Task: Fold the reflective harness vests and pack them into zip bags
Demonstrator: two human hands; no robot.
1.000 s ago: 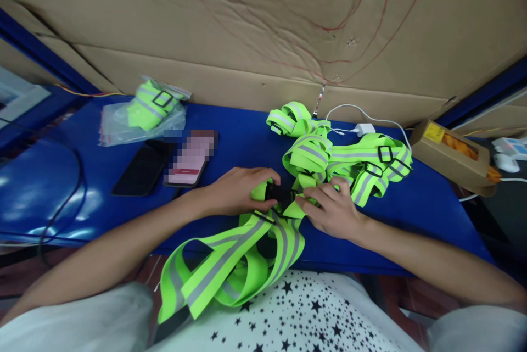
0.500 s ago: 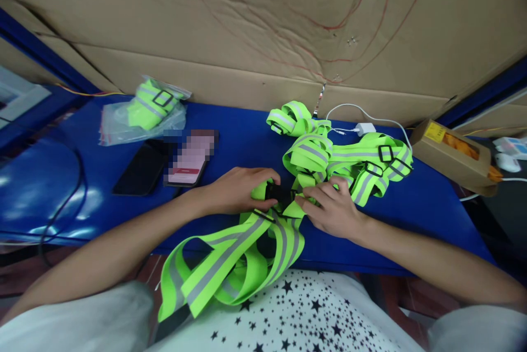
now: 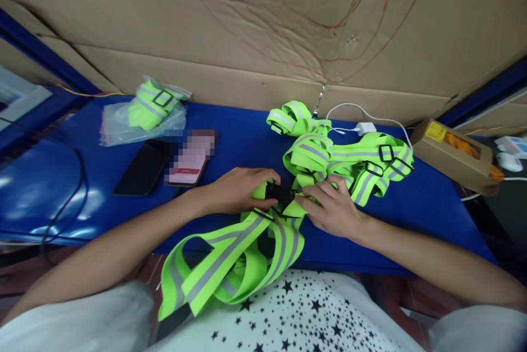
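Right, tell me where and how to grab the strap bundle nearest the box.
I'd grip the bundle at its right end, from above on the box side: buckles and folded bands lie close together there, while the right hand crowds the near left. It looks loose, so close around several layers.

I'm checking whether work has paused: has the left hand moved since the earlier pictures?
No: against the blue table, the left hand shows no visible shift either way.
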